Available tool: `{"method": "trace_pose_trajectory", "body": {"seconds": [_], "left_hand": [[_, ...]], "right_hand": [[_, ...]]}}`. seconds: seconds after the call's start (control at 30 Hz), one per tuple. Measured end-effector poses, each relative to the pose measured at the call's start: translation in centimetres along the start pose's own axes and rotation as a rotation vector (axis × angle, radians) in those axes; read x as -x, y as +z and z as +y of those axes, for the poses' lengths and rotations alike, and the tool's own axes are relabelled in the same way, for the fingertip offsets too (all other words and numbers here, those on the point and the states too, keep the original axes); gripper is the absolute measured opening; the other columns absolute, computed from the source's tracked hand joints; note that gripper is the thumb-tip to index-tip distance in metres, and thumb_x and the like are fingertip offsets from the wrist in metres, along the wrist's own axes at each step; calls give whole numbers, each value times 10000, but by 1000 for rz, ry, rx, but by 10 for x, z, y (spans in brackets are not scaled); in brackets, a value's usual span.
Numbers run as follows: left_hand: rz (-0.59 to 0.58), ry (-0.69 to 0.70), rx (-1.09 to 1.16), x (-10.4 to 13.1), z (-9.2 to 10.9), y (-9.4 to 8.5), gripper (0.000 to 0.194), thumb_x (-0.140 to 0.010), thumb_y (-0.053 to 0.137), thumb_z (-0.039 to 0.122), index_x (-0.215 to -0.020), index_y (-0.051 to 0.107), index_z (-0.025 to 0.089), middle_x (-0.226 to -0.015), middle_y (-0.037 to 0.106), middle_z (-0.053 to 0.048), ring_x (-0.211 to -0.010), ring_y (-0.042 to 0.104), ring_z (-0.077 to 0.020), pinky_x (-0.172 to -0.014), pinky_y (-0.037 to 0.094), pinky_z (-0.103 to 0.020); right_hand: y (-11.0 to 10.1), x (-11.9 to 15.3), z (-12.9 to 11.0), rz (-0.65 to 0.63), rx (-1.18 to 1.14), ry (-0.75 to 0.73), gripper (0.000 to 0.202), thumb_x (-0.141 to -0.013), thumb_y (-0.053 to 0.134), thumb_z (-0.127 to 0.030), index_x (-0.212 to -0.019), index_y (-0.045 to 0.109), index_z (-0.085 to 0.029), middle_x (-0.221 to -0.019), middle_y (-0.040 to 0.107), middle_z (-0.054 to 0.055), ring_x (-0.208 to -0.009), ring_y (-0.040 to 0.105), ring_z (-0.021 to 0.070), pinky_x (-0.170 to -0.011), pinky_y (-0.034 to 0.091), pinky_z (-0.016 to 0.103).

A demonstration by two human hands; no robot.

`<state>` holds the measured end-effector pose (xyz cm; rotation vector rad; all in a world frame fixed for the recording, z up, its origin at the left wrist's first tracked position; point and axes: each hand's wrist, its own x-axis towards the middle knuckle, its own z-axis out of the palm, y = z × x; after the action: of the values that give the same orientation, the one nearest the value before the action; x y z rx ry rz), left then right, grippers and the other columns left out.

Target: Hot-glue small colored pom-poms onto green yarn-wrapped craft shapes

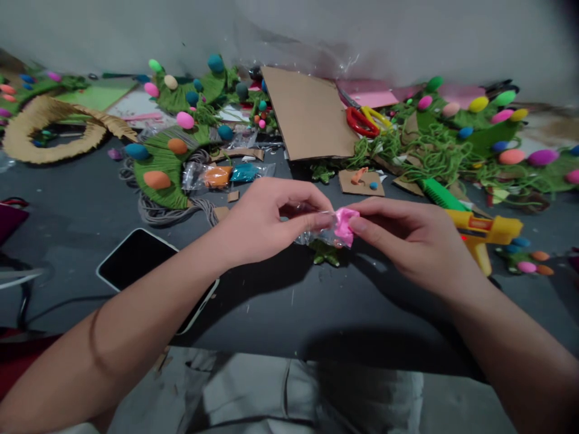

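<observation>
Over the middle of the dark table, my left hand (275,220) pinches a clear plastic wrapper (312,232). A soft bright pink lump (345,225) shows at the wrapper's right end, and the thumb and fingertips of my right hand (407,241) are closed on it. Just below the wrapper lies a small green star-shaped piece (326,254), partly covered. Orange (218,176) and blue (245,173) packets in clear film lie behind my left hand. A small cardboard piece (350,184) with orange and blue bits is behind my right hand.
A phone (136,259) lies under my left forearm. A yellow glue gun (502,229) is beside my right hand. Farther back are scissors (362,122), a cardboard sheet (307,114), green yarn (420,154), a straw-coloured ring (18,135) and green pieces with coloured balls (163,166).
</observation>
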<state>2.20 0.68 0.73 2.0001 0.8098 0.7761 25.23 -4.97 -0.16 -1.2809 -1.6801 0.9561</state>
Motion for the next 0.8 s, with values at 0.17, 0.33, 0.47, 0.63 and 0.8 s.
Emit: {"method": "trace_pose_trajectory", "body": {"seconds": [0.17,0.33,0.47,0.63,0.8], "left_hand": [[53,-5,-42,-1,-1,-1,223,-855,834,374,-755,737,199,-664,702,-3,-576,570,-119,-539,414,-256],[-2,9,-27,0,-2,1,164,-915,774,339,-817,764,208,-719,742,4,-610,615,-114,-577,458,-238],[-26,20,1,1,-3,1,109,-937,746,323,-904,785,228,-797,777,10,-668,666,-120,-626,494,-232],[-35,4,-26,-1,-3,-1,83,-935,740,290,-938,786,222,-816,786,14,-691,680,-120,-640,503,-225],[-45,15,1,-2,-3,-1,77,-931,750,259,-948,792,196,-822,790,11,-711,693,-109,-648,512,-196]], "right_hand": [[1,1,-2,-37,-27,-3,146,-949,754,-386,-906,779,-249,-847,778,28,-747,707,180,-679,598,301],[4,3,-1,-34,-41,9,257,-863,842,-449,-825,719,-227,-780,733,12,-684,656,154,-639,551,286],[3,2,1,-24,-36,0,285,-837,865,-457,-809,705,-224,-769,726,14,-674,652,157,-631,548,290],[-4,0,1,-35,22,-35,112,-958,745,-351,-924,757,-245,-866,762,26,-765,697,176,-711,580,306],[-6,1,1,-41,23,-24,85,-948,755,-333,-914,765,-255,-861,761,21,-750,687,172,-683,565,297]]}}
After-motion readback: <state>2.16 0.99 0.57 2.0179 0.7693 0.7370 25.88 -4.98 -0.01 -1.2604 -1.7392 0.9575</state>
